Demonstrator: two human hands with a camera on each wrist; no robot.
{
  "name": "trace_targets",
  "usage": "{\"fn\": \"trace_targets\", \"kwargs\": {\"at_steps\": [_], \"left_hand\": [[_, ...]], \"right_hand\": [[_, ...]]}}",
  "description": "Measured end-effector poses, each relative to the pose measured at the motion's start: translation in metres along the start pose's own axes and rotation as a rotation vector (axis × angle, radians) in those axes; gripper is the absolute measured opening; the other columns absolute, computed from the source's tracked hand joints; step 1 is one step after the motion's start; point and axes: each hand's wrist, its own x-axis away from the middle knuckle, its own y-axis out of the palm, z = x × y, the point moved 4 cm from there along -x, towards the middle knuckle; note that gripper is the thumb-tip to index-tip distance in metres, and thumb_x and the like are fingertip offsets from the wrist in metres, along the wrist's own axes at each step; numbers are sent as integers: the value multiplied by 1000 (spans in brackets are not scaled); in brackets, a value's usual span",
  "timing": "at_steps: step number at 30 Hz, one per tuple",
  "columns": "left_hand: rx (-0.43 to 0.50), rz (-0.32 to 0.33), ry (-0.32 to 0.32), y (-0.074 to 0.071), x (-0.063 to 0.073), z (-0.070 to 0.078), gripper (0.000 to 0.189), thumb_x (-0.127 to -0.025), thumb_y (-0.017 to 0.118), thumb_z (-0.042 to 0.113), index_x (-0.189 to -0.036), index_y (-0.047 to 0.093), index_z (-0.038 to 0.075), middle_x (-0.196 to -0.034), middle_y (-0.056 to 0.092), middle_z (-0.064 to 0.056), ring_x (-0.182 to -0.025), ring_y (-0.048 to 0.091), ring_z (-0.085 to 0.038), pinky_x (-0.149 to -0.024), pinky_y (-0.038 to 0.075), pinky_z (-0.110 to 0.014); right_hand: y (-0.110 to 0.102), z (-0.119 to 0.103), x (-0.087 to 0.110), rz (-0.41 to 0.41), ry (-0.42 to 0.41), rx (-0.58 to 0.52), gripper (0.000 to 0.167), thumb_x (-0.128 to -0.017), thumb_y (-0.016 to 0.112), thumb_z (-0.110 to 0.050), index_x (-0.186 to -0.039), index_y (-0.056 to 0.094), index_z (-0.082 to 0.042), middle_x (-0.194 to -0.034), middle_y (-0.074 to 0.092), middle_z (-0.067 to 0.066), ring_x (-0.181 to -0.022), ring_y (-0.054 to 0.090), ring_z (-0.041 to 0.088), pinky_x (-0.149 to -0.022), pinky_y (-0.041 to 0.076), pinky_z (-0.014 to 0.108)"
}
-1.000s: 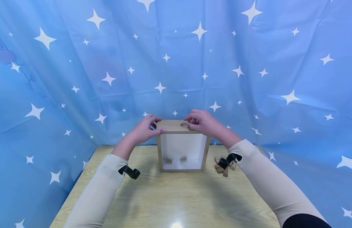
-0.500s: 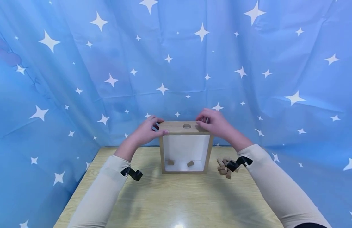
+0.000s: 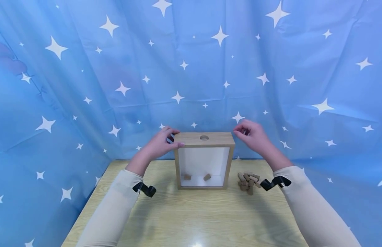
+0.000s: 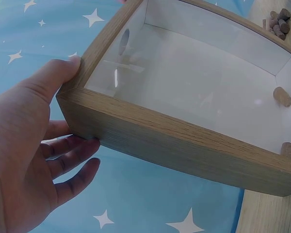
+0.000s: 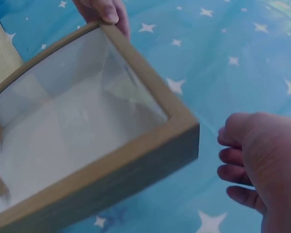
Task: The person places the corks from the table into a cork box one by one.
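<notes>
A wooden shadow box point(image 3: 220, 138) with a clear front stands upright on the table, a round hole point(image 3: 204, 138) in its top. Two corks lie inside, a left cork point(image 3: 187, 177) and a right cork point(image 3: 207, 177). My left hand point(image 3: 158, 144) grips the box's top left corner, thumb point(image 4: 63, 73) on the top edge and fingers against the side and back. Off the top right corner, my right hand point(image 3: 254, 137) hangs in the air with loosely bent fingers, apart from the box. Nothing shows between those fingers in the right wrist view.
A heap of loose corks point(image 3: 250, 183) lies on the wood-grain table point(image 3: 184, 212) to the right of the box. Behind the table hangs a blue curtain point(image 3: 191, 82) with white stars. A small black camera is strapped to each wrist.
My right hand has moved right, from beside the hole to past the box's right end. The right cork inside has shifted and now lies tilted. My left hand keeps its grip on the corner.
</notes>
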Motion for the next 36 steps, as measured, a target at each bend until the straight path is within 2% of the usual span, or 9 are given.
{"fn": "trace_targets", "kwargs": {"at_steps": [8, 17, 25, 33, 36], "left_hand": [[4, 4, -1, 0, 3, 0, 78, -101, 77, 61, -160, 57, 14, -146, 55, -5, -125, 61, -27, -97, 61, -47], [11, 7, -11, 3, 8, 0, 77, -100, 78, 60, -159, 57, 14, -144, 57, -4, -125, 62, -27, -97, 61, -47], [23, 0, -5, 6, 6, -1, 77, -101, 78, 57, -160, 57, 13, -141, 57, -4, -125, 62, -28, -94, 61, -47], [22, 8, 1, 3, 1, -1, 76, -101, 78, 58, -159, 58, 14, -142, 56, -3, -124, 61, -26, -95, 61, -47], [21, 9, 0, 2, -1, -1, 75, -100, 78, 59, -158, 59, 15, -141, 56, -2, -123, 61, -26, -94, 61, -46]], "right_hand": [[-1, 34, 26, -57, 101, 27, 6, -107, 75, -7, -106, 81, -6, -98, 71, 7, -85, 63, 22, -69, 53, 25], [5, 68, 64, -142, 213, 40, 9, -108, 74, -12, -111, 80, -6, -100, 73, 6, -87, 64, 22, -69, 55, 31], [12, 100, 97, -170, 239, 48, 4, -107, 75, -9, -107, 79, -6, -95, 71, 5, -86, 64, 20, -68, 54, 34], [14, 122, 114, -191, 277, 71, 4, -106, 75, -9, -109, 78, -8, -97, 71, 3, -89, 64, 20, -71, 55, 36], [16, 130, 121, -212, 311, 81, 8, -106, 75, -9, -111, 77, -4, -98, 71, 4, -91, 64, 21, -72, 55, 36]]}}
